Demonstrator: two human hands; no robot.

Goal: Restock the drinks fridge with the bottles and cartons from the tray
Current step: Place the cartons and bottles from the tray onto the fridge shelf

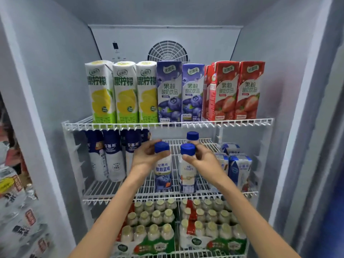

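Observation:
Both my hands reach into the open fridge at the middle wire shelf (104,190). My left hand (145,155) grips a blue-capped blueberry yoghurt bottle (163,172) near its neck; the bottle stands upright on the shelf. My right hand (200,158) holds a second blue-capped bottle (187,175) with a pale label, also upright, right beside the first. A third blue cap (192,135) shows behind them. The tray is out of view.
The top shelf (167,124) carries lemon, blueberry and strawberry cartons. Tall white-and-blue bottles (111,161) stand left on the middle shelf, small blue cartons (239,170) right. Packs of small bottles (176,224) fill the shelf below. Stacked goods (16,202) sit outside at left.

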